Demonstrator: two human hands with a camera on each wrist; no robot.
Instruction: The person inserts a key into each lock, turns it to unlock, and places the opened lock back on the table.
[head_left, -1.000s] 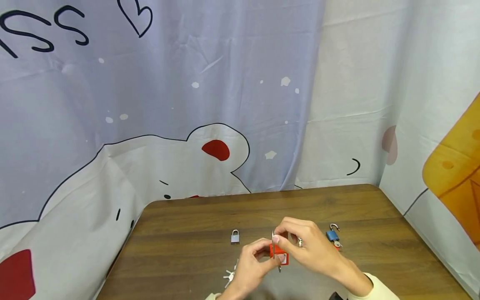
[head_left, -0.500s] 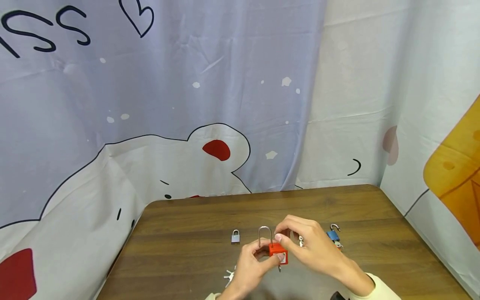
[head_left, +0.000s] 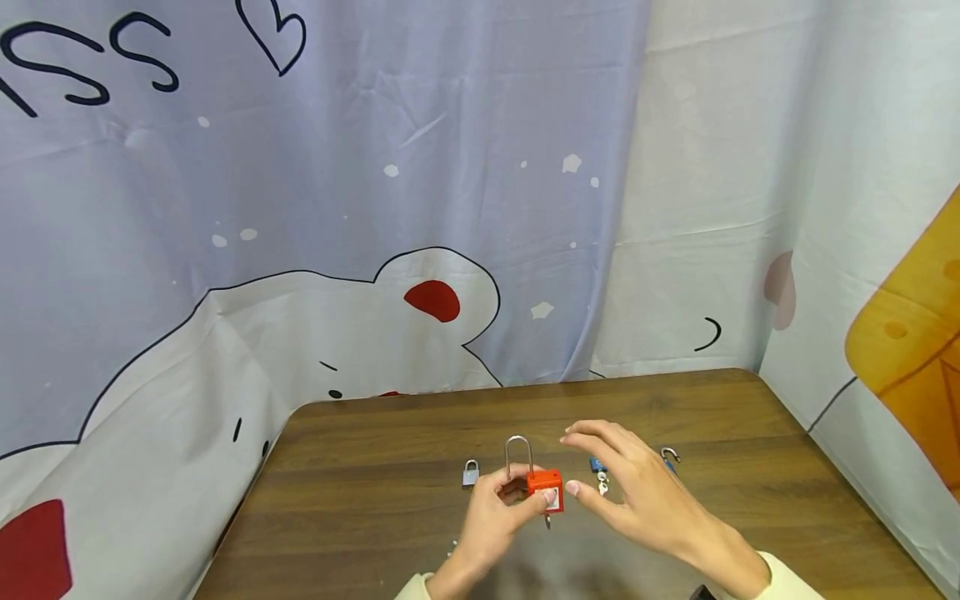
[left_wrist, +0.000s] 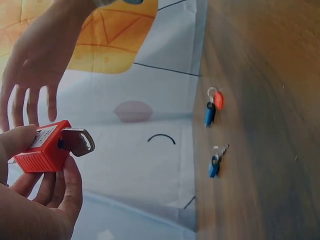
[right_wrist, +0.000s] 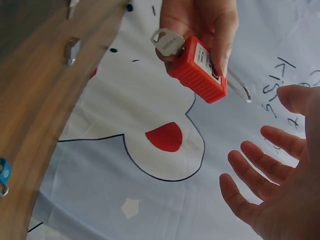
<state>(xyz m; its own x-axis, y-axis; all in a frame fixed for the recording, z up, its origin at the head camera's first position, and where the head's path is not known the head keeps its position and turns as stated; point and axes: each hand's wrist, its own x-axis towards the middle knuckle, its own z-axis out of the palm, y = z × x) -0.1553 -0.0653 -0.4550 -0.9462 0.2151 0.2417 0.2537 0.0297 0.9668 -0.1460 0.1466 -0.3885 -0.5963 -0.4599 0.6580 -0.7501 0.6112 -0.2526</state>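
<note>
Left fingers point(left_wrist: 72, 187) clamping red padlock point(head_left: 545, 481); right fingers point(right_wrist: 252, 174) hovering apart.
Right hand point(head_left: 642, 493) partly blocking blue padlock point(head_left: 669, 466); silver padlock point(head_left: 470, 477) resting nearby.

A printed curtain point(head_left: 480, 200) hangs behind the brown wooden table point(head_left: 360, 467).

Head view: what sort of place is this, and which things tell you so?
Probably an indoor tabletop workspace: a wooden table, cartoon-print fabric hanging behind it, and a red padlock held in the person's left hand.
</note>
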